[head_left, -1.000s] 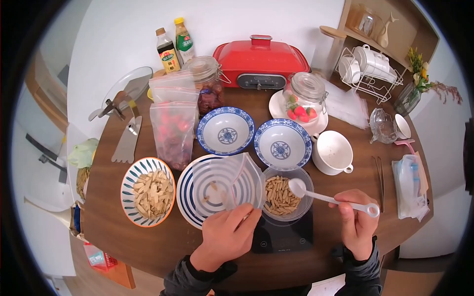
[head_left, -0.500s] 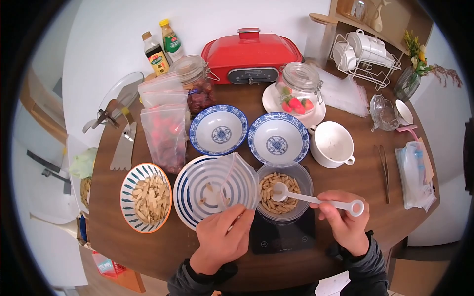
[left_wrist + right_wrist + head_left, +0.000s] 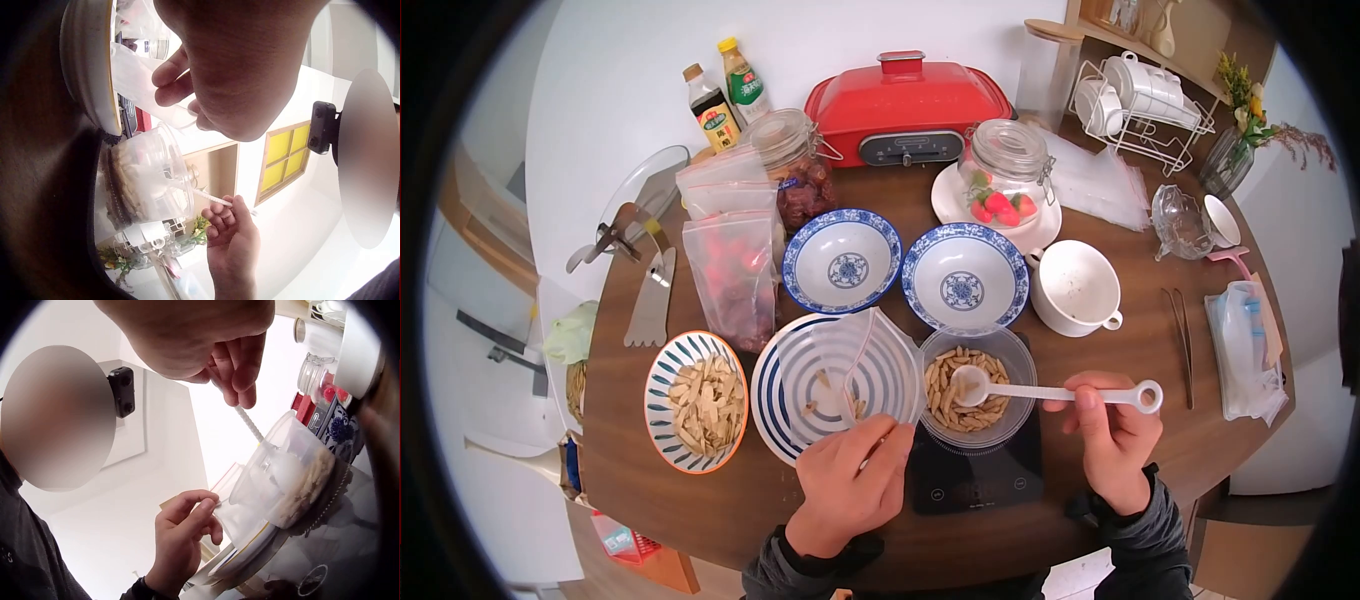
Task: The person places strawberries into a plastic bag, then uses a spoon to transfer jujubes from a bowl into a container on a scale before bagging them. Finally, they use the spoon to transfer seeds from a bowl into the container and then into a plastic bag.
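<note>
A clear plastic bowl (image 3: 1008, 352) of pale slivers stands on a black scale (image 3: 978, 478). My right hand (image 3: 1112, 440) pinches the handle of a white measuring spoon (image 3: 1050, 391); its scoop lies in the slivers. My left hand (image 3: 852, 487) pinches the near edge of a clear plastic bag (image 3: 855, 362) held open over a blue-striped plate (image 3: 775, 400), with a few slivers inside. In the left wrist view the left hand (image 3: 231, 69) grips the bag (image 3: 134, 75) beside the bowl (image 3: 147, 181). The right wrist view shows the right hand (image 3: 212, 344) on the spoon handle (image 3: 249, 424).
A striped bowl of slivers (image 3: 696, 400) sits left of the plate. Behind stand two blue-patterned bowls (image 3: 842, 260), a white cup (image 3: 1080, 290), bags of red fruit (image 3: 735, 265), jars (image 3: 1003, 180), a red cooker (image 3: 905, 110), bottles (image 3: 710, 105) and tongs (image 3: 1183, 345).
The spoon came down from above the bowl's rim into the slivers. The right hand has shifted slightly up and right. The left hand keeps the bag where it was.
</note>
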`<action>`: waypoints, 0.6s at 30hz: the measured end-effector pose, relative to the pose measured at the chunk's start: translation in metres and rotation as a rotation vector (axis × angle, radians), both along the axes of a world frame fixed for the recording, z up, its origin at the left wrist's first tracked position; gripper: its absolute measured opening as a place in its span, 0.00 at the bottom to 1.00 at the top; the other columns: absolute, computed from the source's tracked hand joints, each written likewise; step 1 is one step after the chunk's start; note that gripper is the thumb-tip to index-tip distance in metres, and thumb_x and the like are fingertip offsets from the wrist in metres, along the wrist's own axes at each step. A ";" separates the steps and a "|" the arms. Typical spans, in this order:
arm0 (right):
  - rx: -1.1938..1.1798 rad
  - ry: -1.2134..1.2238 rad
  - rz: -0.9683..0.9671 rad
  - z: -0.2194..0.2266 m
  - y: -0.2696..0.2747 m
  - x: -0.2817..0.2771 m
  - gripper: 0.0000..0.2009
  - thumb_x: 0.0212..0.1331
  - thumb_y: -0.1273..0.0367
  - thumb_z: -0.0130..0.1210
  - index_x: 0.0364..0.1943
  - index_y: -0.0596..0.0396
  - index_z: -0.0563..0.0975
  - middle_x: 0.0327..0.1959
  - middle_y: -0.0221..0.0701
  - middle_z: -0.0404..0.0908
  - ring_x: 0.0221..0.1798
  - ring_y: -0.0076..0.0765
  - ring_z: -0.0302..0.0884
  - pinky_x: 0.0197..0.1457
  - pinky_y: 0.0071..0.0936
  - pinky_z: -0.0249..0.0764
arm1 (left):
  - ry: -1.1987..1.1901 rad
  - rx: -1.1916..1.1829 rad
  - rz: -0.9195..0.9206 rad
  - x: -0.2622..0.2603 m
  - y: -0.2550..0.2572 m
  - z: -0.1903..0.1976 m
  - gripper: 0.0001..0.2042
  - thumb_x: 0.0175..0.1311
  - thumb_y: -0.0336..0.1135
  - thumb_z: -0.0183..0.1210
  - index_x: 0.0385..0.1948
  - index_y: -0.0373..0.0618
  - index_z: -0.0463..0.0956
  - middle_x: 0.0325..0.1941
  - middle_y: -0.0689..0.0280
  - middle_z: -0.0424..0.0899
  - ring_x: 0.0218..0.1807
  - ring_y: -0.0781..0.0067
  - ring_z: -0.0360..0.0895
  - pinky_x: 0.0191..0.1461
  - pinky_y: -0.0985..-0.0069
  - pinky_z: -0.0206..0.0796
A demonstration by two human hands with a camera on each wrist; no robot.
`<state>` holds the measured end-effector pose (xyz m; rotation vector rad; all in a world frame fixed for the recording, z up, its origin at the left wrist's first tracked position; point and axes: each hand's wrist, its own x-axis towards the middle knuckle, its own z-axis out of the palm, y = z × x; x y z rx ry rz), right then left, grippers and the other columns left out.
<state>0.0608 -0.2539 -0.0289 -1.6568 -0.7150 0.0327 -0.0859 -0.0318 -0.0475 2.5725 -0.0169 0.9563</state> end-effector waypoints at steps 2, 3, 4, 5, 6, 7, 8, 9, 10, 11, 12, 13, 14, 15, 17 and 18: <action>-0.032 -0.145 -0.042 0.002 0.000 0.003 0.05 0.66 0.76 0.58 0.39 0.65 0.82 0.33 0.39 0.87 0.31 0.31 0.85 0.32 0.25 0.80 | 0.003 -0.002 0.003 0.000 0.000 0.001 0.09 0.52 0.21 0.64 0.35 0.40 0.82 0.36 0.61 0.81 0.27 0.62 0.80 0.30 0.73 0.71; -0.047 -0.290 0.008 0.007 0.001 0.006 0.04 0.64 0.75 0.59 0.38 0.63 0.82 0.32 0.39 0.87 0.30 0.35 0.86 0.33 0.27 0.80 | 0.004 -0.002 0.003 0.000 0.000 0.000 0.09 0.52 0.21 0.64 0.35 0.40 0.82 0.36 0.61 0.81 0.27 0.62 0.80 0.30 0.73 0.71; -0.062 -0.435 0.056 0.010 0.002 0.009 0.04 0.63 0.74 0.60 0.36 0.61 0.82 0.31 0.38 0.86 0.30 0.38 0.86 0.33 0.29 0.80 | 0.001 -0.007 0.004 0.000 0.000 0.000 0.09 0.52 0.21 0.64 0.35 0.40 0.81 0.36 0.61 0.82 0.28 0.62 0.81 0.30 0.72 0.72; -0.070 -0.502 0.081 0.009 0.004 0.011 0.04 0.59 0.72 0.62 0.35 0.59 0.82 0.30 0.37 0.85 0.29 0.42 0.86 0.34 0.29 0.80 | -0.003 -0.013 0.003 0.000 0.000 -0.001 0.09 0.52 0.21 0.64 0.35 0.40 0.81 0.36 0.60 0.82 0.28 0.61 0.81 0.30 0.72 0.72; -0.073 -0.501 0.073 0.011 0.005 0.012 0.04 0.59 0.72 0.62 0.35 0.59 0.82 0.30 0.37 0.85 0.29 0.42 0.86 0.34 0.29 0.80 | -0.001 -0.013 -0.005 0.000 0.001 -0.001 0.09 0.52 0.21 0.64 0.35 0.40 0.81 0.36 0.60 0.82 0.28 0.61 0.81 0.30 0.72 0.72; -0.082 -0.574 0.092 0.012 0.006 0.013 0.04 0.59 0.72 0.62 0.35 0.59 0.82 0.30 0.37 0.85 0.30 0.42 0.86 0.33 0.29 0.80 | -0.024 0.013 0.001 0.001 0.002 -0.001 0.11 0.50 0.21 0.64 0.36 0.40 0.82 0.37 0.62 0.82 0.26 0.63 0.80 0.28 0.73 0.71; -0.099 -0.648 0.106 0.015 0.005 0.013 0.04 0.58 0.72 0.62 0.35 0.58 0.82 0.30 0.37 0.85 0.30 0.42 0.86 0.33 0.29 0.80 | -0.049 0.033 0.001 0.002 0.002 -0.002 0.12 0.47 0.22 0.64 0.37 0.40 0.83 0.37 0.64 0.82 0.25 0.65 0.79 0.26 0.73 0.70; -0.098 -0.641 0.088 0.015 0.003 0.012 0.04 0.58 0.73 0.62 0.35 0.59 0.83 0.30 0.36 0.85 0.29 0.41 0.85 0.32 0.29 0.79 | -0.051 0.018 -0.027 0.002 0.001 -0.001 0.12 0.47 0.22 0.64 0.37 0.40 0.83 0.37 0.64 0.82 0.25 0.65 0.79 0.26 0.73 0.70; -0.125 -0.642 0.066 0.014 0.001 0.010 0.04 0.58 0.73 0.62 0.35 0.59 0.83 0.30 0.36 0.85 0.29 0.41 0.85 0.32 0.29 0.79 | -0.014 0.007 -0.014 0.000 0.000 0.003 0.11 0.50 0.21 0.63 0.36 0.39 0.82 0.37 0.60 0.82 0.28 0.61 0.80 0.30 0.71 0.71; -0.076 -0.566 0.051 0.011 0.000 0.010 0.04 0.58 0.73 0.63 0.35 0.59 0.82 0.29 0.36 0.85 0.29 0.41 0.85 0.31 0.28 0.79 | 0.020 0.000 0.004 -0.001 -0.001 0.004 0.09 0.53 0.20 0.63 0.36 0.38 0.81 0.37 0.57 0.82 0.31 0.57 0.81 0.33 0.69 0.73; -0.020 -0.491 0.040 0.010 0.000 0.009 0.04 0.58 0.74 0.63 0.35 0.60 0.82 0.29 0.37 0.85 0.28 0.41 0.85 0.31 0.28 0.79 | 0.015 -0.012 -0.013 0.000 -0.003 0.003 0.09 0.53 0.20 0.63 0.36 0.38 0.81 0.37 0.57 0.82 0.31 0.57 0.81 0.33 0.69 0.73; -0.003 -0.411 0.056 0.012 0.001 0.007 0.04 0.58 0.75 0.63 0.36 0.61 0.82 0.29 0.37 0.86 0.27 0.40 0.85 0.30 0.27 0.79 | 0.023 -0.028 -0.011 -0.001 -0.003 0.003 0.09 0.53 0.20 0.62 0.36 0.38 0.81 0.37 0.57 0.82 0.31 0.56 0.81 0.33 0.69 0.73; -0.005 -0.410 0.052 0.013 0.000 0.007 0.04 0.58 0.75 0.63 0.36 0.61 0.82 0.29 0.37 0.86 0.27 0.40 0.85 0.30 0.27 0.79 | 0.035 -0.038 -0.003 -0.001 -0.002 0.003 0.08 0.54 0.20 0.62 0.36 0.37 0.81 0.37 0.56 0.82 0.32 0.56 0.81 0.33 0.69 0.73; -0.005 -0.378 0.061 0.012 0.000 0.006 0.04 0.59 0.76 0.63 0.36 0.61 0.82 0.29 0.38 0.86 0.27 0.39 0.85 0.31 0.27 0.79 | 0.031 -0.040 -0.005 -0.001 -0.003 0.003 0.08 0.55 0.21 0.62 0.37 0.37 0.81 0.37 0.56 0.82 0.32 0.56 0.81 0.34 0.69 0.72; 0.001 -0.342 0.071 0.009 0.003 0.005 0.04 0.59 0.76 0.64 0.37 0.61 0.82 0.30 0.38 0.86 0.27 0.39 0.85 0.31 0.27 0.79 | 0.030 -0.034 -0.004 -0.001 -0.002 0.001 0.08 0.55 0.21 0.62 0.37 0.37 0.81 0.37 0.56 0.82 0.32 0.56 0.81 0.34 0.69 0.72; 0.009 -0.339 0.090 0.006 0.004 0.004 0.05 0.59 0.76 0.65 0.37 0.62 0.82 0.30 0.38 0.86 0.27 0.39 0.85 0.31 0.27 0.80 | 0.024 -0.033 -0.004 -0.001 -0.002 0.001 0.08 0.55 0.21 0.63 0.37 0.37 0.81 0.37 0.56 0.82 0.32 0.56 0.81 0.34 0.69 0.72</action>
